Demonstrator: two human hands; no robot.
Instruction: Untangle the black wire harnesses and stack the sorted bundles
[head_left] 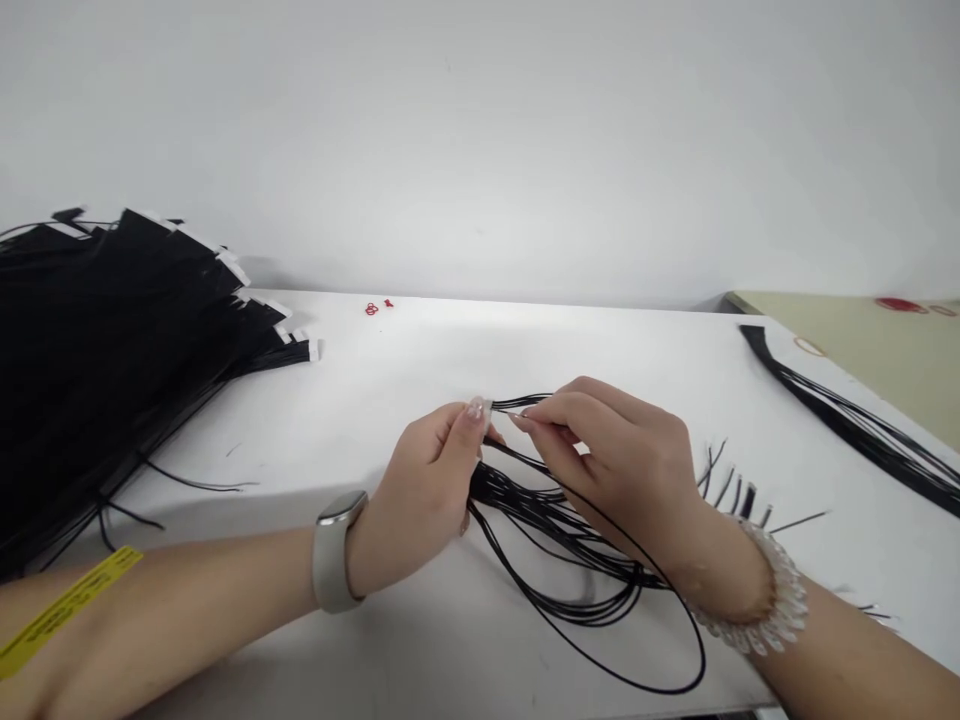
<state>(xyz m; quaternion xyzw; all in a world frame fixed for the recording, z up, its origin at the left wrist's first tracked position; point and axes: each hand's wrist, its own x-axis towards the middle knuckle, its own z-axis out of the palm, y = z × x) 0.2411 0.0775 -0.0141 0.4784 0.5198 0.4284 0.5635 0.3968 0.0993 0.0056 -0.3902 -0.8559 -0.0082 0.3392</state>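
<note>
Near the middle of the table, my left hand (424, 490) is closed around a small whitish connector (487, 412), thumb on top, and around part of a bundle of black wires (555, 510). My right hand (622, 445) pinches a single thin wire just to the right of the connector, its tip close to the connector's side. Several black wires run from the connector behind my right fingers. Below the hands the bundle loops down and to the right, passing under my right wrist, with one long loop (701, 660) hanging lowest. Loose wire ends (724, 487) show beyond my right wrist.
A large heap of black wires with white connectors (112, 370) lies at the left. Another black wire bundle (832, 410) stretches along the right side. Small red bands (371, 310) rest at the back of the white table (450, 345). A yellowish surface (885, 350) adjoins at right.
</note>
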